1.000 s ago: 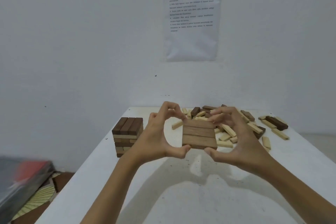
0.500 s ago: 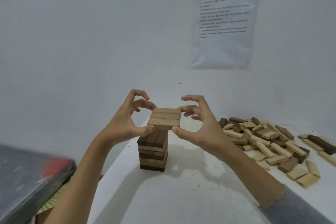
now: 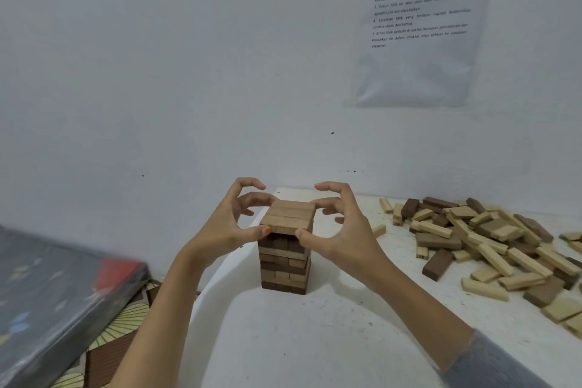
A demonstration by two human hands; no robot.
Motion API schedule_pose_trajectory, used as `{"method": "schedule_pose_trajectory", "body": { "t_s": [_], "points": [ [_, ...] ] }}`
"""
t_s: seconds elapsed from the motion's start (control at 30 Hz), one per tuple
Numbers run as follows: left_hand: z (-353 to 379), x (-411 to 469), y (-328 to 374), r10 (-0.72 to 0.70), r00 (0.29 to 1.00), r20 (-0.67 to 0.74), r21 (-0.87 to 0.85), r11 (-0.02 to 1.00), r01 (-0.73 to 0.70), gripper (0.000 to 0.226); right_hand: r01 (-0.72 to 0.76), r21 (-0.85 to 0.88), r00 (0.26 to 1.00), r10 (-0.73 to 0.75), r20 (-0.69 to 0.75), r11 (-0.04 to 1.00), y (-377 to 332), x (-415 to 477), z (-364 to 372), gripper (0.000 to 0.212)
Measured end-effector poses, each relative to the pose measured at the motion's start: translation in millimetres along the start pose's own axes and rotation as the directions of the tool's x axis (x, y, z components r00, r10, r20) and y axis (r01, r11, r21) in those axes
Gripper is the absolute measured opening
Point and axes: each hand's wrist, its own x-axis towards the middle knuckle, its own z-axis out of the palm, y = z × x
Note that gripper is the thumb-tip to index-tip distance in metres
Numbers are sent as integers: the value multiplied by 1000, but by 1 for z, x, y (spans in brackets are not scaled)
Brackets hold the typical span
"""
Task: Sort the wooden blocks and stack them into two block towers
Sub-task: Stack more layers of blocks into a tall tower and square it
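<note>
A flat three-block layer (image 3: 289,217) of mid-brown wood sits at the top of the block tower (image 3: 284,264), near the left edge of the white desk (image 3: 315,340). Its three slabs lie side by side, forming a near square with fine seams and a smooth, matte grain. Whether it already rests on the dark course beneath cannot be told.

The left hand (image 3: 225,227) and right hand (image 3: 345,231) both pinch this layer: each thumb presses a near corner, while the curled fingers (image 3: 255,197) reach round to its far edge.

The tower is a squat, square column of crossed courses, alternating dark brown and pale tan, with slightly uneven block ends. To the right, well apart, lies a loose pile of blocks (image 3: 491,246), long rectangular bars in cream, tan and chocolate brown, lying at all angles.

A printed sheet (image 3: 422,25) in a glossy sleeve hangs on the pale wall. A dark, shiny flat object (image 3: 47,287) with a red patch lies low at left.
</note>
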Motion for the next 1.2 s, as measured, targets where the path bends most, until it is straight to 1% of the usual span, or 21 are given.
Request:
{"method": "schedule_pose_trajectory", "body": {
  "t_s": [0.33,0.53,0.8,0.87,0.9,0.97,1.0,1.03,1.1,1.13,1.2],
  "points": [
    [-1,-3,-8,-36,999,34,13,999,35,74,-15,-20,1000,15,2,1000,6,-2,6,67],
    [-2,-4,-8,-32,998,51,13,999,32,73,-13,-24,1000,13,3,1000,8,-4,8,68],
    [-2,-6,-13,-58,992,109,-42,997,63,70,-34,-6,999,34,2,999,9,-6,11,66],
    [-2,-8,-12,-62,991,122,-54,996,69,74,-39,-11,999,39,8,999,8,-7,9,67],
    [-2,-9,-10,-63,989,135,-62,995,72,80,-43,-14,999,44,23,999,6,-8,8,69],
    [-2,-10,-9,-86,985,148,-91,991,100,89,-59,-1,995,58,80,998,2,-10,3,76],
    [-2,-9,-8,-102,987,123,-103,988,115,86,-70,26,992,67,111,997,-1,-11,1,78],
    [-2,-7,-8,-119,990,73,-114,985,127,77,-86,67,989,77,128,994,-4,-12,-1,79],
    [0,-4,-6,-175,983,-63,-184,970,161,57,-141,152,985,123,121,978,-10,-14,-1,83],
    [3,-4,-2,-207,970,-125,-247,954,171,52,-173,180,982,155,111,968,-13,-16,1,87],
    [14,-10,7,-265,942,-205,-347,920,184,51,-220,192,974,204,100,956,-16,-20,9,92]
  ]
}}
